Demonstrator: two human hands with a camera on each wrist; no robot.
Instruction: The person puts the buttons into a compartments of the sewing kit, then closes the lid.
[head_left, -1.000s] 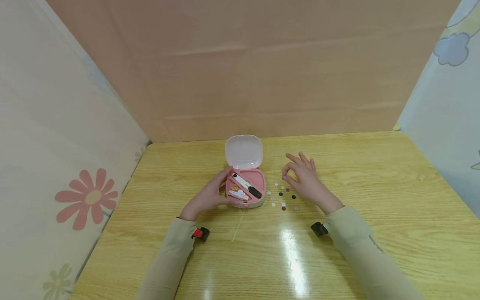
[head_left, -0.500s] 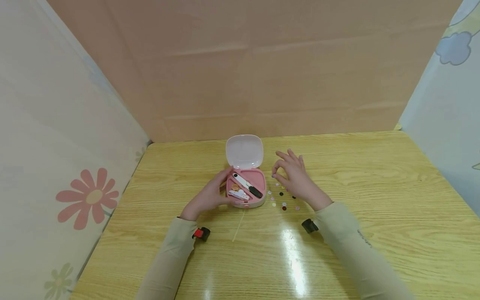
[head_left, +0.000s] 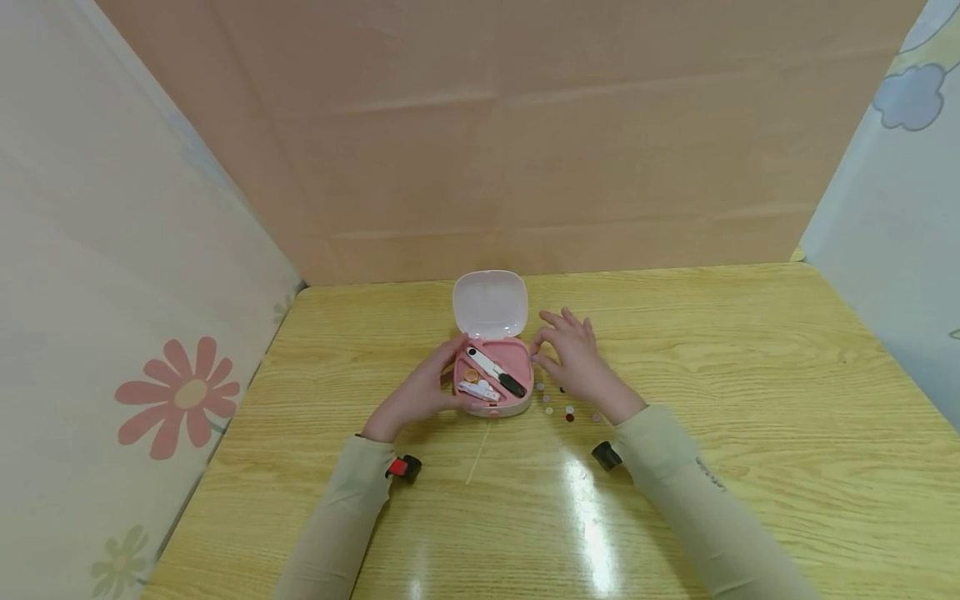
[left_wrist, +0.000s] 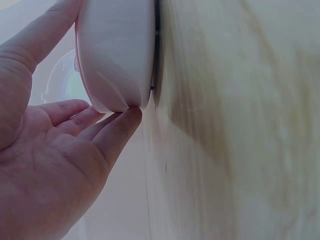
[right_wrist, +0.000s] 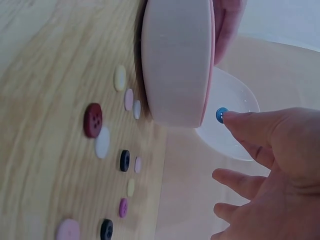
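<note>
A pink and white box [head_left: 513, 409] stands on the table with its pale lid [head_left: 490, 304] raised behind. My left hand [head_left: 420, 390] grips its left side, thumb at the front and fingers at the back corner. Between thumb and index finger, my right hand [head_left: 579, 360] pinches a small blue button [right_wrist: 221, 115] beside the box's right edge; its other fingers are spread. A slim white-and-black tool [head_left: 491, 368] lies diagonally in the box. Left of it sit an orange round piece [head_left: 471, 375] and white pieces [head_left: 478, 390].
Several loose buttons lie right of the box, among them a dark red button [right_wrist: 93, 120], a black button [right_wrist: 125, 160] and a purple button [right_wrist: 123, 207]. A thin pale strip [head_left: 477, 452] is on the table [head_left: 750, 375] in front. A brown sheet [head_left: 495, 167] stands behind.
My right hand has moved left with the pinched button, from above the loose buttons to the box's right edge. The left hand stays on the box.
</note>
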